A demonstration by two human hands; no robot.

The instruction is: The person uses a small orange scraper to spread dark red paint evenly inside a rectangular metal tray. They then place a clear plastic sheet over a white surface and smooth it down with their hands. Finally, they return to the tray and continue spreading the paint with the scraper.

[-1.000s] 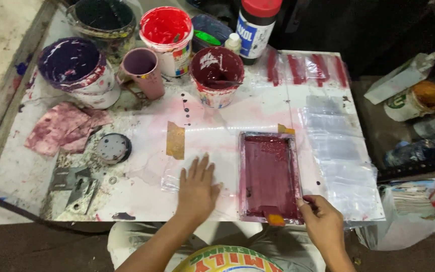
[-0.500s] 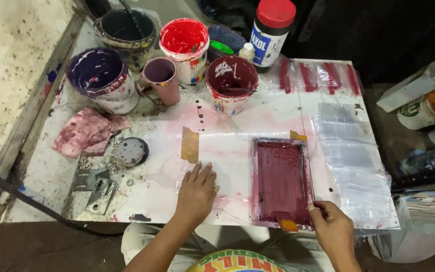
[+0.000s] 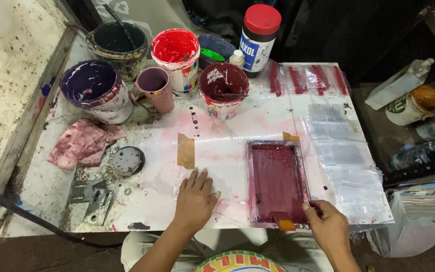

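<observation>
At lower centre-right, the dark-red printing frame (image 3: pixel 279 184) is set lengthwise up the picture; its near corner is pinched by the right hand (image 3: pixel 330 228), while the left hand (image 3: pixel 195 200) is spread flat, empty, just left.

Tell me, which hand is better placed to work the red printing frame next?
Probably the right hand: it already touches the near right corner of the red frame. The left hand lies flat on the clear sheet beside it.
</observation>
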